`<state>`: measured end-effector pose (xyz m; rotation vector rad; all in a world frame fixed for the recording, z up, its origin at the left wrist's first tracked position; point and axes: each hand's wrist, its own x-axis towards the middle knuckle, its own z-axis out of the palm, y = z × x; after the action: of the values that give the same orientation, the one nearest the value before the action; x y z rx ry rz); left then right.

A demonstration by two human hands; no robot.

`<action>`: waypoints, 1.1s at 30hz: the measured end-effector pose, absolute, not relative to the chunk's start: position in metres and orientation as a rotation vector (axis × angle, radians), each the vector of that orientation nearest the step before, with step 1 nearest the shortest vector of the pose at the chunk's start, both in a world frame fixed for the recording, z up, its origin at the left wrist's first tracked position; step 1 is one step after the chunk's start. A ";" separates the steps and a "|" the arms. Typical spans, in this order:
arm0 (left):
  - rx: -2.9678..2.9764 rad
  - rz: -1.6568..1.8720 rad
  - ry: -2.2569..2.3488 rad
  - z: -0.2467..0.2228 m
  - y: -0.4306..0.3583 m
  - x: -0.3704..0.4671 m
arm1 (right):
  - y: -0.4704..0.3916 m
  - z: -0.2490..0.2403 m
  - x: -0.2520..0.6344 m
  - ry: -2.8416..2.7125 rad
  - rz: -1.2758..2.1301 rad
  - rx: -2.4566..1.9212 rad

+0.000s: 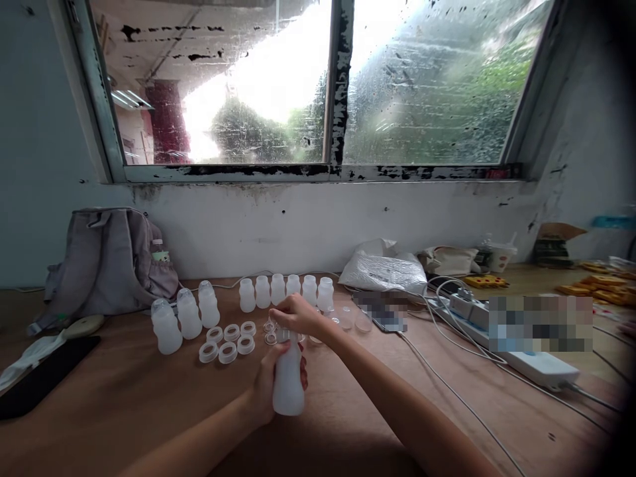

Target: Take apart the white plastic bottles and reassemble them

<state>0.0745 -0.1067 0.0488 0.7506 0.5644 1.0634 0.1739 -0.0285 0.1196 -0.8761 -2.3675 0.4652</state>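
My left hand [265,381] is wrapped round a frosted white baby bottle [289,391], held tilted just above the table's near part. Over its top reaches my right hand [297,315], fingers bent and pinched together. The fingers hide the bottle's mouth, and what they pinch, if anything, does not show. Small clear nipples [270,338] lie just left of the bottle's top. Several white collar rings [227,352] are grouped farther left. Behind my hands stands a row of open bottles [262,291]. Three bottles with clear caps [187,315] stand at the left.
Clear domed caps [363,321] lie right of my right hand, near a phone [385,315] with a cable. A power strip [536,368] and cords run along the right. A grey backpack [116,255], a black pouch [47,377] and a silvery plastic bag [383,270] border the table [348,404].
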 end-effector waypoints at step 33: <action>0.662 0.571 0.402 0.029 -0.106 0.066 | 0.030 0.122 0.277 -2.250 0.718 -2.531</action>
<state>0.0658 -0.1064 0.0288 0.6625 0.4024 0.5710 0.2774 0.0304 0.1219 -2.5314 -2.2495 0.7180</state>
